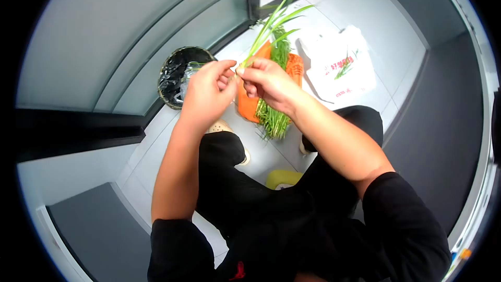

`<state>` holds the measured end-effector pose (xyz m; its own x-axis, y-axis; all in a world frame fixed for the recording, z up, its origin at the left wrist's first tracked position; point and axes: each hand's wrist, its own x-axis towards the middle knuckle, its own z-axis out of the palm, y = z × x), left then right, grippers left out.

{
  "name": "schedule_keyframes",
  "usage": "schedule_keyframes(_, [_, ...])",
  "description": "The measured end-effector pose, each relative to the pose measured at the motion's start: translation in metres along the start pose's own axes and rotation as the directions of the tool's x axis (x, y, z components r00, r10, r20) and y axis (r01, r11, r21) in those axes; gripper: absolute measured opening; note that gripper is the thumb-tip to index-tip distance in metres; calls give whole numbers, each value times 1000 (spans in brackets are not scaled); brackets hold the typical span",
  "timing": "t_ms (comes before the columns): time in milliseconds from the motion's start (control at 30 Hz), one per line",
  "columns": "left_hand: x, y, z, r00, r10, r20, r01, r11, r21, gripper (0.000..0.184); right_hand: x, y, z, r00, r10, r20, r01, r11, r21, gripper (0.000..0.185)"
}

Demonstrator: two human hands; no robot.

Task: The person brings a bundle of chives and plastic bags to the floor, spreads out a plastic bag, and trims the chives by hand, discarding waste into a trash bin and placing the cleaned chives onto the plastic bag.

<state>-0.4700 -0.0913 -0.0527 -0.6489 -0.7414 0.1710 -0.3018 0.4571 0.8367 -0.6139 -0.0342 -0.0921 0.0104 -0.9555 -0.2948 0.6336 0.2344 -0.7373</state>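
Note:
My right hand (269, 81) is closed, pinching the pale lower end of a green stalk with long narrow leaves (269, 28). The leaves fan out upward, away from me. Beside that lower end is my left hand (209, 91), its fingers curled and its fingertips close to the stalk. Whatever lies between the left fingertips is too small to make out. Under my hands, a bunch of leafy greens (275, 121) lies on an orange bag (248, 105), its cut stems towards me. My right forearm and hand cover part of the bunch.
A bin lined with a black bag (172, 75) stands left of my hands, with clear plastic inside. To the right, a white plastic bag (360, 75) with red print carries a few green scraps (343, 68). A yellow-green stool (282, 178) shows between my legs. Glass panels (156, 26) border the left.

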Motion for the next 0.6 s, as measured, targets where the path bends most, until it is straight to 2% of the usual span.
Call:
schedule_keyframes(67, [13,-20,-20,994,15,-109,-3,994,110,17,35,-3,14,997,-77,-18,72,980,-184,14])
schedule_keyframes(100, [19,-30,-32,986,40,-162,-10,984,180,14,55,-4,21,998,-57,-12,53,970,-239,14])
schedule_keyframes(167, [31,-59,-52,972,1,-237,42,984,173,12,91,-2,37,998,-52,45,58,988,-143,15])
schedule_keyframes(233, [37,-99,-65,950,-90,-300,99,995,15,11,124,8,48,997,-80,12,81,984,-157,14])
schedule_keyframes(267, [38,-115,-70,942,-184,-282,193,981,5,13,137,15,51,998,-63,4,62,975,-214,14])
schedule_keyframes(300, [37,-131,-73,938,-197,-285,207,978,3,13,148,21,52,999,-49,-8,45,962,-269,15])
schedule_keyframes(367, [32,-163,-80,905,-395,-160,333,889,-314,15,165,33,48,999,-37,-22,30,963,-269,16])
schedule_keyframes(433, [25,-185,-88,875,-461,-151,410,869,-278,21,177,42,41,998,-18,-53,3,964,-266,18])
schedule_keyframes(500, [20,-199,-86,871,-439,-221,438,897,-58,26,184,48,33,999,16,-34,-25,959,-281,19])
schedule_keyframes(533, [20,-200,-83,964,-75,-256,183,885,427,32,184,50,31,999,24,-37,-33,959,-282,19])
schedule_keyframes(567, [20,-201,-78,961,-79,-264,199,863,465,36,185,52,31,999,5,-51,-19,959,-284,18])
schedule_keyframes(600, [24,-201,-74,960,-153,-233,217,936,277,37,186,52,30,998,-19,-64,0,958,-286,18])
